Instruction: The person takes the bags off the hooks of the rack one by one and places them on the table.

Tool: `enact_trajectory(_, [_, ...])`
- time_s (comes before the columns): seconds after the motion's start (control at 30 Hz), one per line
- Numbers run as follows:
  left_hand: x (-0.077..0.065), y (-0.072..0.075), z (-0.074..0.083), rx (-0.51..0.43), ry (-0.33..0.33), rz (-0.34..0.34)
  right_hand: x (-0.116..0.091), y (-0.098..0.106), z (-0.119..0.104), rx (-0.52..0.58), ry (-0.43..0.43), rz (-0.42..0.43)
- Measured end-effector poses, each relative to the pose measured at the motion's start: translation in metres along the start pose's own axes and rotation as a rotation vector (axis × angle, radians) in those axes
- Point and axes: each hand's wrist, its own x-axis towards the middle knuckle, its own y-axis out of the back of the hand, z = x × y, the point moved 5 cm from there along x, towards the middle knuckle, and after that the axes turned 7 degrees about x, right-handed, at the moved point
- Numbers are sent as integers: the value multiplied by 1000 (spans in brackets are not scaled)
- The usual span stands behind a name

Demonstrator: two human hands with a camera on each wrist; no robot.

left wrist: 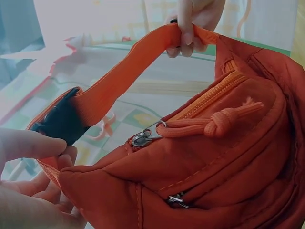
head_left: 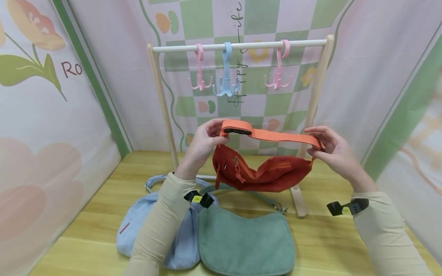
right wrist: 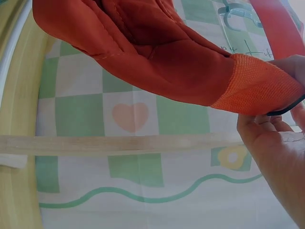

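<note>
A red waist bag [head_left: 266, 174] with an orange strap [head_left: 276, 135] hangs in the air between both hands, in front of the rack. My left hand [head_left: 203, 142] pinches the strap's left end beside a black buckle [left wrist: 62, 117]. At the other end, my right hand [head_left: 333, 147] pinches the strap near a dark slider. Seen from the left wrist, the bag's zipper [left wrist: 205, 98] has a knotted orange cord pull. The right wrist view shows orange webbing [right wrist: 259, 86] running from the bag's end into the right fingers.
Behind stands a wooden rack whose white rail [head_left: 255, 45] carries a pink hook [head_left: 199, 69], a blue hook [head_left: 226, 73] and another pink hook [head_left: 278, 67]. A light blue bag [head_left: 183, 241] and a green shoulder bag [head_left: 246, 241] lie on the wooden table [head_left: 324, 245].
</note>
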Motion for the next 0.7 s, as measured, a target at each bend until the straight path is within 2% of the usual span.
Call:
enact_trajectory(0.3, [1, 2, -5, 0, 20, 46, -3, 3, 2, 29, -5, -4])
enact_trajectory(0.7, [0, 3, -9, 13, -9, 48, -8, 4, 1, -57, -14, 26])
